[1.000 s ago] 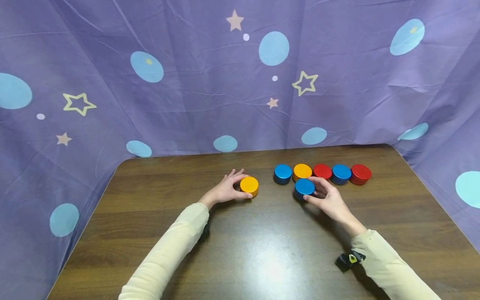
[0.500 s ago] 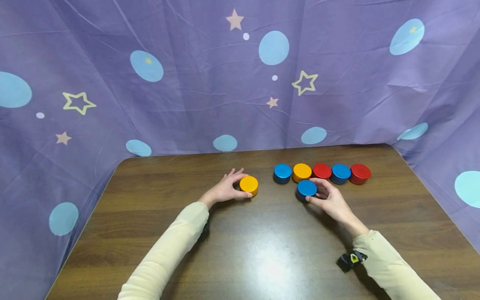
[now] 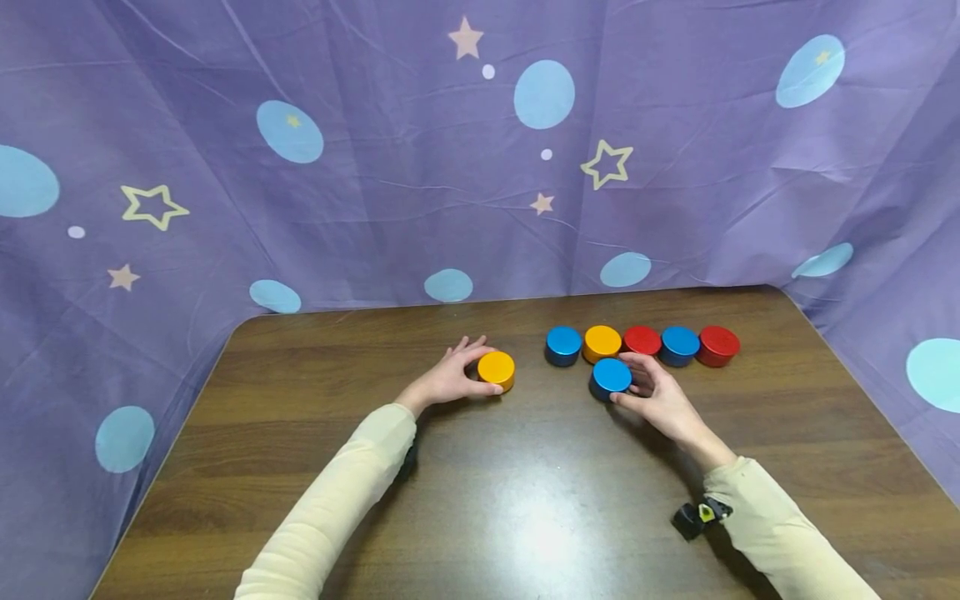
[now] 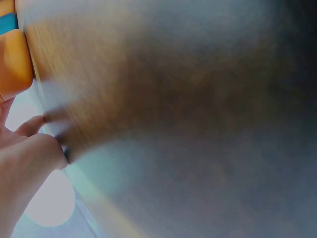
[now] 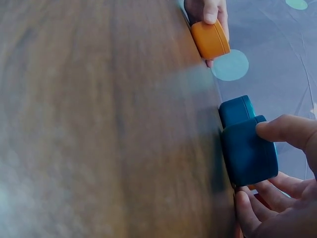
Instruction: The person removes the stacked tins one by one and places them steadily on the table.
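Observation:
On the brown table, my left hand (image 3: pixel 447 382) holds a round yellow-orange tin (image 3: pixel 496 371) between thumb and fingers. In the left wrist view that tin (image 4: pixel 15 62) shows only partly, at the upper left edge. To the right, my right hand (image 3: pixel 666 407) grips a round blue tin (image 3: pixel 611 380) by its right side, thumb at the front and fingers behind. This blue tin (image 5: pixel 247 153) stands upright just in front of a row. From left to right, the row has a blue tin (image 3: pixel 563 346), a yellow tin (image 3: pixel 602 343), a red tin (image 3: pixel 642 341), a second blue (image 3: pixel 679 346) and a second red.
The wooden table (image 3: pixel 300 467) has its back edge against a purple curtain (image 3: pixel 375 208) printed with stars and dots. A black strapped device (image 3: pixel 701 517) sits at my right sleeve. Table surface lies between the two held tins.
My right hand has drawn the blue tin slightly right and toward me, a little off the row. My left hand and its yellow-orange tin have stayed in place.

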A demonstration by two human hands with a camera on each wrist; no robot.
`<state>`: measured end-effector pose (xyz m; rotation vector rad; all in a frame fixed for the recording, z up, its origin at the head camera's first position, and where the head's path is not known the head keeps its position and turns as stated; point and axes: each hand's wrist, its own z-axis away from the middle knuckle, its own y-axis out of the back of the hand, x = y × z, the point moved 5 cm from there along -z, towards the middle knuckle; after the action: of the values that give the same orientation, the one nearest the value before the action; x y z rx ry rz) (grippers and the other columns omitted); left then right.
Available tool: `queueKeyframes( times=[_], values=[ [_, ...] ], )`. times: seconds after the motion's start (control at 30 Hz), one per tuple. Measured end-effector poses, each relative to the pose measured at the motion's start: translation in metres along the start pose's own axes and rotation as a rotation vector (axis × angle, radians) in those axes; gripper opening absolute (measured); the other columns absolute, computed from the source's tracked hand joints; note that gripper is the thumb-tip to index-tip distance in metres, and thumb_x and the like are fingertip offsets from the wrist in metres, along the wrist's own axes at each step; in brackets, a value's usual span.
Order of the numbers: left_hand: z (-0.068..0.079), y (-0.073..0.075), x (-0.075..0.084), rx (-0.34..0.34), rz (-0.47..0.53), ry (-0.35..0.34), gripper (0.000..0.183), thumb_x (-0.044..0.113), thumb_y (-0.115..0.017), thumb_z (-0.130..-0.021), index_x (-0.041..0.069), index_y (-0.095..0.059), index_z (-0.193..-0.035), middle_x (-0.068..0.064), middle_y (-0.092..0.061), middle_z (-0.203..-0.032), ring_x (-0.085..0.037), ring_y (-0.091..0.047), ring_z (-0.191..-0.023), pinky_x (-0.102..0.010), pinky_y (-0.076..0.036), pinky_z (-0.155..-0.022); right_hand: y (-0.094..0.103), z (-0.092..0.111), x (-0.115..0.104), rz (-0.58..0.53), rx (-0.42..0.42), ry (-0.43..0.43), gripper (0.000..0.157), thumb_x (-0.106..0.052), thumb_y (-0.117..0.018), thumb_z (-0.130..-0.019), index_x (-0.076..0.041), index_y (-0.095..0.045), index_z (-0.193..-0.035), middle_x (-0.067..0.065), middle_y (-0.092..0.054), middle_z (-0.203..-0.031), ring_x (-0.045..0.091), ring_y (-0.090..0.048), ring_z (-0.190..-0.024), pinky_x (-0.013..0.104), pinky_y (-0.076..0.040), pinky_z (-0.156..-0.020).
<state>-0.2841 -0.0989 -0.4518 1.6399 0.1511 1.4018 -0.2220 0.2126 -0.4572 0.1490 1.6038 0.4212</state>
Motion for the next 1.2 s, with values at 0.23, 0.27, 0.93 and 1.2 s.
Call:
queueKeyframes(
  times=[0.23, 0.27, 0.93, 1.2],
  values=[
    [0.0, 0.0, -0.001, 0.003, -0.001, -0.009, 0.06, 0.029, -0.077, -0.083, 0.01, -0.054, -0.135, -0.019, -0.023, -0.155, -0.04, -0.003, -0.143, -0.058, 0.001, -0.111, 0.002, 0.003, -0.002, 0.011, -0.002, 0.0, 0.063, -0.004, -0.073, -0.085, 0.003, -0.04, -0.138, 0.025, -0.044, -0.138, 0.041, -0.045, -0.124, 0.052, -0.039, -0.1],
    [0.001, 0.0, -0.001, 0.003, 0.002, -0.007, 0.06, 0.029, -0.077, -0.083, 0.011, -0.054, -0.135, -0.019, -0.022, -0.155, -0.04, -0.003, -0.143, -0.058, 0.001, -0.111, 0.003, 0.004, -0.002, 0.012, 0.002, 0.004, 0.063, -0.004, -0.073, -0.084, 0.003, -0.04, -0.137, 0.025, -0.045, -0.138, 0.04, -0.045, -0.124, 0.051, -0.04, -0.1],
    [0.003, -0.003, 0.004, 0.06, -0.031, -0.017, 0.059, 0.03, -0.078, -0.082, 0.009, -0.056, -0.132, -0.02, -0.029, -0.152, -0.044, -0.009, -0.142, -0.062, -0.001, -0.11, 0.038, 0.023, -0.013, 0.226, 0.042, 0.122, 0.051, -0.005, -0.07, -0.088, 0.006, -0.047, -0.132, 0.029, -0.051, -0.128, 0.045, -0.055, -0.112, 0.054, -0.042, -0.094],
    [-0.003, -0.005, 0.014, 0.076, -0.132, 0.024, 0.058, 0.034, -0.078, -0.079, 0.01, -0.058, -0.128, -0.021, -0.035, -0.149, -0.047, -0.018, -0.139, -0.067, -0.008, -0.107, 0.049, 0.028, -0.02, 0.45, 0.042, 0.229, 0.05, -0.003, -0.073, -0.083, 0.003, -0.052, -0.128, 0.022, -0.055, -0.125, 0.042, -0.056, -0.109, 0.056, -0.044, -0.089]
  ],
)
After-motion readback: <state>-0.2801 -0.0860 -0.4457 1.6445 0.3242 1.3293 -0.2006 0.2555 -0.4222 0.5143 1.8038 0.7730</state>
